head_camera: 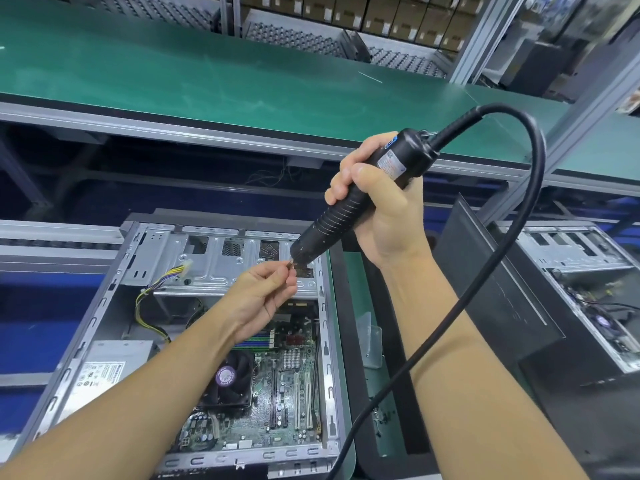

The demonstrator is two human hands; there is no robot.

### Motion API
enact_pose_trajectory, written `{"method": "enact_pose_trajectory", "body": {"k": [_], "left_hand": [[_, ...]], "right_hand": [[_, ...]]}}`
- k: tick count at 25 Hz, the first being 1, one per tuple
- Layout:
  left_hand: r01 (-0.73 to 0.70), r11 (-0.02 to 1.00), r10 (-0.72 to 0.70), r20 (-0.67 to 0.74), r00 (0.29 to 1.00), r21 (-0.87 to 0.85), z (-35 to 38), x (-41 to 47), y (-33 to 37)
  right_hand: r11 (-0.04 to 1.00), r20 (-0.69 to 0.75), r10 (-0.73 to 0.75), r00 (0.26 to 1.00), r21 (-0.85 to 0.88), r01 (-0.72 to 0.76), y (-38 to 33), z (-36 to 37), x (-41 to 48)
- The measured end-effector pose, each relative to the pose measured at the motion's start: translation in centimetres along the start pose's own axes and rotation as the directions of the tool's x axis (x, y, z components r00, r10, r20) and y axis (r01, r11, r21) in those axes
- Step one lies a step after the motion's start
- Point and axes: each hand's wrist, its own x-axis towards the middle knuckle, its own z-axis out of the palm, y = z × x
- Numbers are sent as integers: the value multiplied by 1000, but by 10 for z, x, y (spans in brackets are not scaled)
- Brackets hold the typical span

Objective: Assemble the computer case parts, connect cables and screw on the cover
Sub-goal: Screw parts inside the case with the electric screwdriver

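Gripping the electric screwdriver (332, 220), our right hand (384, 209) has all fingers wrapped round its barrel, while our left hand (263, 299) pinches a small screw (289, 264) between thumb and forefinger at the tool's tip. Both hover above one open computer case (214, 265); one black cover panel (502, 306) and a second open case (581, 271) stand to its right.

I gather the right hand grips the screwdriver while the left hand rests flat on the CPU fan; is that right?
Not quite: the head view shows the left hand pinching a small piece at the tip of the screwdriver; the right hand does grip it.
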Motion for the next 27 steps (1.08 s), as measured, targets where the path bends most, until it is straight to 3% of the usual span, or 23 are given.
{"method": "enact_pose_trajectory", "body": {"k": [4,12,15,16,19,23,25,27], "left_hand": [[-135,981,139,-18,990,139,-2,4,5],[-141,982,134,61,989,123,-3,6,14],[-222,931,219,42,975,291,6,7,22],[-272,860,278,51,959,432,9,7,26],[-367,494,399,169,901,788,16,8,38],[-390,92,406,323,855,916,24,4,43],[-365,20,437,320,840,931,26,5,44],[-360,67,507,279,816,930,24,4,43]], "right_hand": [[999,21,-41,999,-16,41,5,-1,3],[998,20,-36,999,56,35,8,-2,9],[999,6,-34,999,27,34,8,-2,15],[1000,1,-29,1000,8,29,8,-2,17],[998,-7,-18,1000,-60,18,12,-3,19],[991,-3,-22,1000,-129,21,20,-4,22],[984,15,-29,999,-174,31,24,-3,26],[972,30,-43,999,-232,49,27,-5,31]]}}
